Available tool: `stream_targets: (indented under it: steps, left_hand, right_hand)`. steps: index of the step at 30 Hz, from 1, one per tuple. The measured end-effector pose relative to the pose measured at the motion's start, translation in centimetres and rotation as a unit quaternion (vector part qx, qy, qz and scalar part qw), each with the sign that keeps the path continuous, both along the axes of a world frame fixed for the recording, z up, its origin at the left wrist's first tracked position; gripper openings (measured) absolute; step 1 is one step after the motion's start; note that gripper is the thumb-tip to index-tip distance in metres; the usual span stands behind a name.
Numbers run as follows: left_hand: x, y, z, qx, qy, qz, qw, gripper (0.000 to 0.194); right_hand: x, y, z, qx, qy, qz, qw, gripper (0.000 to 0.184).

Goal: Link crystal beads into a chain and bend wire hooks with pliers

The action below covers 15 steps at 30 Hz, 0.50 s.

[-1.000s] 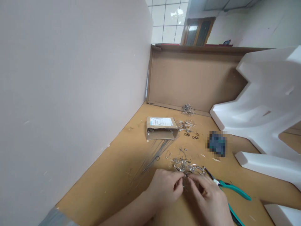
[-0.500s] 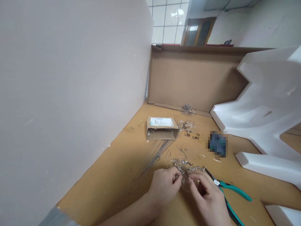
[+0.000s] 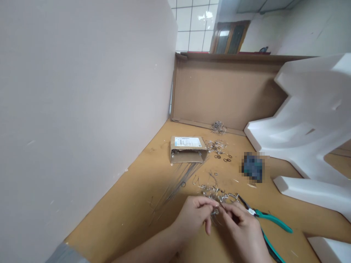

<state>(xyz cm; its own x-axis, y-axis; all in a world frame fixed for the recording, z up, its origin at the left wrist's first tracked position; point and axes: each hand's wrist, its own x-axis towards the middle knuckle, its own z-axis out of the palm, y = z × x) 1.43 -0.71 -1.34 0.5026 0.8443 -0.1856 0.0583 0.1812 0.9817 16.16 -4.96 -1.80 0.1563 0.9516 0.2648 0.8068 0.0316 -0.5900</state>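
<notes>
Looking down from the head camera, straight to the fingertips: pinching a thin dark piece (image 3: 221, 206) between thumb and forefinger of the right hand (image 3: 244, 227), closed up with hardly a gap. Meeting it from the other side with the left hand (image 3: 193, 215), forefinger stretched to the near end of that same piece, thumb just beneath, other fingers loosely curled. Can't tell from here how firm a hold, or any hold at all, on that left side. Holding the dark piece low over the table (image 3: 131, 204), right at the near edge of a tangled pile (image 3: 210, 193) of wire scraps and clear bits; too small to make out in full. Spotting green-handled pliers (image 3: 275, 220) just beside the right hand, with nose pointed toward the tangle. Moving up the table: finding a fan of straight wires (image 3: 189, 171), spread out from the mouth of a small labelled box (image 3: 186, 157) lying on its side. Then, near the box, counting off a few dark rings (image 3: 227, 160) and a second heap (image 3: 217, 147) of clear bits. Over to the right, noting a blurred-out block (image 3: 252, 168), well apart from the fingers, and white foam (image 3: 304, 146) beyond.
</notes>
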Motion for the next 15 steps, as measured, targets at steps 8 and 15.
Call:
stream_targets:
  steps: [8, 15]
  left_hand:
    - [-1.3, -0.7, 0.9, 0.369, 0.247, -0.057, 0.894, 0.039]
    - [-1.2, -0.2, 0.5, 0.386, 0.304, -0.014, 0.871, 0.029]
  right_hand:
    - [0.2, 0.6, -0.8, -0.015, 0.142, -0.005, 0.99, 0.029]
    - [-0.4, 0.2, -0.8, -0.018, 0.135, 0.044, 0.99, 0.026]
